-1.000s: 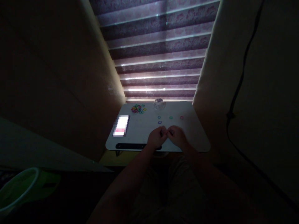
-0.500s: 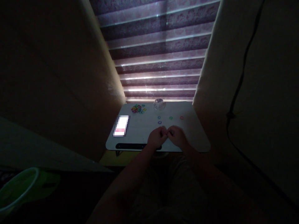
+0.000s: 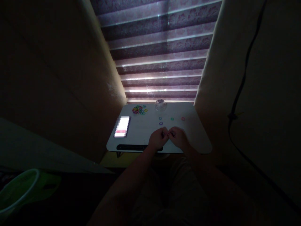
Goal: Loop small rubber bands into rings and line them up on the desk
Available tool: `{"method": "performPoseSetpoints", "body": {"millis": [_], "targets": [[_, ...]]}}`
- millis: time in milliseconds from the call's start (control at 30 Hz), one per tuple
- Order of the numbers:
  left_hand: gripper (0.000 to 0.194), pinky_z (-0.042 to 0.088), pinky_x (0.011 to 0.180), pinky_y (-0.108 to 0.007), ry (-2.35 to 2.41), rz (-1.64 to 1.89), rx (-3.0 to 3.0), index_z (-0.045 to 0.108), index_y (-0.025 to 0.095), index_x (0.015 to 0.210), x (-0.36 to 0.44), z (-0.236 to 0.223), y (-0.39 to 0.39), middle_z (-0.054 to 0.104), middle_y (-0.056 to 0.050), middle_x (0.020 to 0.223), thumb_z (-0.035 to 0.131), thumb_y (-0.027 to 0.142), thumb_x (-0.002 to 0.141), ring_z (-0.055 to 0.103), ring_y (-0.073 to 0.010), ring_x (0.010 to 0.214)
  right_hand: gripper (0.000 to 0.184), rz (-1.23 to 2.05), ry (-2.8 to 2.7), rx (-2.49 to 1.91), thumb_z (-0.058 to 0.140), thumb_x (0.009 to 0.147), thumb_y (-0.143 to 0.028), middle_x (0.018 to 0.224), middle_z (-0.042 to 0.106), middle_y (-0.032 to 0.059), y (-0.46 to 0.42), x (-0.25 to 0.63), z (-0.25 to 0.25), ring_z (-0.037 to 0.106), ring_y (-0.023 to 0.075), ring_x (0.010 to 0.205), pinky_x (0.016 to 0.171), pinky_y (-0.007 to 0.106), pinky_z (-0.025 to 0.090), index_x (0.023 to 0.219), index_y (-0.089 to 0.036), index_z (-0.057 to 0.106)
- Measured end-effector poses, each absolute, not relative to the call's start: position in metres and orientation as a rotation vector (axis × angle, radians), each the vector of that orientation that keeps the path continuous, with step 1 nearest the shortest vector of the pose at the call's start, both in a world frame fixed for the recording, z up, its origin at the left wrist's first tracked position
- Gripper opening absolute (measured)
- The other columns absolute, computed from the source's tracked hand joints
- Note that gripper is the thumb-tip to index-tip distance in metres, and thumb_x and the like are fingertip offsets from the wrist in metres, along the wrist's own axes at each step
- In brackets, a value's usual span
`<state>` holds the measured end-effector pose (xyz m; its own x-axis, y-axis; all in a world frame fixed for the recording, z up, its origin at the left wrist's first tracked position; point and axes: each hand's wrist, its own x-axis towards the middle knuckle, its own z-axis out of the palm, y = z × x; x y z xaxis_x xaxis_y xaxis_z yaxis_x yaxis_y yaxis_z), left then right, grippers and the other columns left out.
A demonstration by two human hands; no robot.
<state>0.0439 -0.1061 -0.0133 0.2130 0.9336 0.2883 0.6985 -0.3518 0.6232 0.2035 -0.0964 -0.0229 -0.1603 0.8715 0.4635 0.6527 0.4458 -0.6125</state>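
Observation:
Over the front of a white lap table (image 3: 141,133), my left hand (image 3: 158,138) and my right hand (image 3: 178,137) meet at the fingertips. Both are closed in a pinch; whatever sits between the fingers is too small and dark to make out. Just beyond them lie small rings that look like hair ties: a purple ring (image 3: 161,123), a blue ring (image 3: 160,118), a green ring (image 3: 172,119) and a red ring (image 3: 182,119). A pile of multicoloured rings (image 3: 137,109) is at the back left. Near the back edge stands a small clear container (image 3: 160,105).
A phone with a bright, blurred screen (image 3: 122,126) lies at the table's left. A black slot (image 3: 131,147) runs along the front edge. Behind is a striped window blind (image 3: 162,66); a green basket (image 3: 30,188) stands low at left. A dark cable (image 3: 244,69) hangs at right.

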Motion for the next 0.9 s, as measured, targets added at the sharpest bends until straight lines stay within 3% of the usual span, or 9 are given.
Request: {"method": "performPoseSetpoints", "body": {"millis": [900], "targets": [[0.020,0.034,0.059,-0.024,1.525,0.909,2.135,0.058,0.019,0.082,0.0448,-0.0108,-0.1073,0.061,0.000,0.073,0.056,0.038,0.083,0.051,-0.0123,0.064,0.007,0.341,-1.898,-1.286,0.056,0.077,-0.022,0.067,0.058,0.0013,-0.0965,0.2039,-0.0221,0.050,0.0133,0.061,0.058,0.025,0.036,0.070,-0.020,0.060]]}}
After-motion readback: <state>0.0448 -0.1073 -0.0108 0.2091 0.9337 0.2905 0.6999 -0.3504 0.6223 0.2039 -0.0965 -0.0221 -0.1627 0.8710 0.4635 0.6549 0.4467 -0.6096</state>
